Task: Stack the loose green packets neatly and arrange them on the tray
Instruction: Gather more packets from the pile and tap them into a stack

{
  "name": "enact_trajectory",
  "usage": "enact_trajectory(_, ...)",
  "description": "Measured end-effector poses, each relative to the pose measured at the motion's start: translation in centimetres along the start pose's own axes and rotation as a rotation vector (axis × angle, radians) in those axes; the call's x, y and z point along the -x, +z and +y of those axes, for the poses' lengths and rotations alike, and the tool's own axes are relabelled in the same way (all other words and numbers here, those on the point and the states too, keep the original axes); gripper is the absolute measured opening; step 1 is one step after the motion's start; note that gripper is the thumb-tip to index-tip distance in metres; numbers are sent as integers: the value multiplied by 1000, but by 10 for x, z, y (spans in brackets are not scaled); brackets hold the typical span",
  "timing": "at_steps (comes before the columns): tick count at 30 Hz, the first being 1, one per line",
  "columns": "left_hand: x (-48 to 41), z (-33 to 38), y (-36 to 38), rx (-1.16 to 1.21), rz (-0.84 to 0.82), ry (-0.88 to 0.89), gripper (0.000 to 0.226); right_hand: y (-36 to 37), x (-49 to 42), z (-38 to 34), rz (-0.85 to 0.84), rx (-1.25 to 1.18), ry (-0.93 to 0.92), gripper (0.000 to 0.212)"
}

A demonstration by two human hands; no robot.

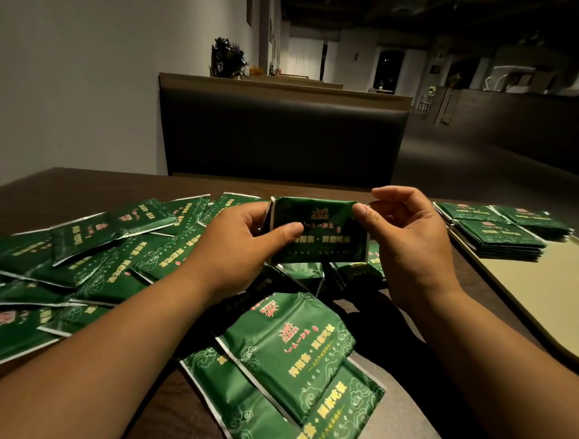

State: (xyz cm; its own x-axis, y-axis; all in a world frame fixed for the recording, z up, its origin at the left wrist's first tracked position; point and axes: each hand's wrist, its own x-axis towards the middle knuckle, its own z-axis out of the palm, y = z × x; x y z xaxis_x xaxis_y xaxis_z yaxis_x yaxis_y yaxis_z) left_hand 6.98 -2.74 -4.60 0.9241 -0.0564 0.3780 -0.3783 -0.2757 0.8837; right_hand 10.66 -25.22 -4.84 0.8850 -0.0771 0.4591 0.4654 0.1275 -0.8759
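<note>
Both the left hand (245, 237) and right hand (408, 243) are pinching one packet (317, 233); few stacks (497, 233) are sitting on the tray (525, 293), many loose packets (116, 246) are waiting

One tray (525, 293) with three stacks (497, 238) on it, plus one held packet (317, 233). Loose packets (100, 255) on the worktop (86, 186): well over a dozen, too overlapped for an exact count tbh.

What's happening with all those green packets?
A person is sorting them. The left hand and right hand grip a green packet by its ends above the table. Many loose packets lie scattered to the left and in front. On the tray at the right, neat stacks already sit.
</note>
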Motion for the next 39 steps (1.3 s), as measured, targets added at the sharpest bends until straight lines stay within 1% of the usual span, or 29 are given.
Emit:
enact_trajectory(4, 1, 4, 6, 107, 49, -46, 15, -6, -2, 0, -56, 158, 69, 36)
enact_trajectory(7, 3, 9, 11, 76, 52, -79, 23, -8, -5, 3, -156, 198, 132, 24)
enact_trajectory(8, 3, 9, 13, 47, 42, -83, 28, -10, -6, 4, -162, 207, 134, 21)
enact_trajectory(10, 3, 11, 15, -28, 38, -100, 38, -10, -10, 3, -114, 192, 133, 18)
enact_trajectory(11, 1, 14, 18, -52, 40, -114, 37, -13, -12, 0, -74, 166, 136, 16)
enact_trajectory(12, -1, 16, 21, -61, 48, -130, 31, -14, -14, -1, -40, 148, 144, 15)
enact_trajectory(14, -7, 23, 30, -75, 62, -146, 10, -20, -18, -2, 25, 172, 180, 16)
enact_trajectory(18, -15, 32, 49, -95, 38, -236, 32, -28, -23, 2, 85, 417, 205, 11)
enact_trajectory(20, -16, 34, 58, -71, 31, -312, 35, -32, -24, -2, 87, 513, 223, 8)
enact_trajectory(22, -16, 34, 68, -75, 19, -391, 36, -37, -25, -5, 87, 553, 281, 10)
enact_trajectory(27, -20, 27, 86, -208, 26, -436, 38, -45, -25, -5, 48, 786, 344, 15)
enact_trajectory(29, -22, 24, 90, -273, 31, -462, 40, -47, -27, -1, 27, 869, 382, 23)
enact_trajectory(33, -24, 13, 99, -439, 16, -474, 56, -50, -28, 3, -55, 1017, 509, 31)
enact_trajectory(36, -25, 13, 98, -654, 9, -436, 75, -51, -29, 2, -99, 1062, 493, 34)
enact_trajectory(39, -25, 16, 92, -706, -13, -414, 80, -48, -27, 1, -111, 1075, 458, 38)
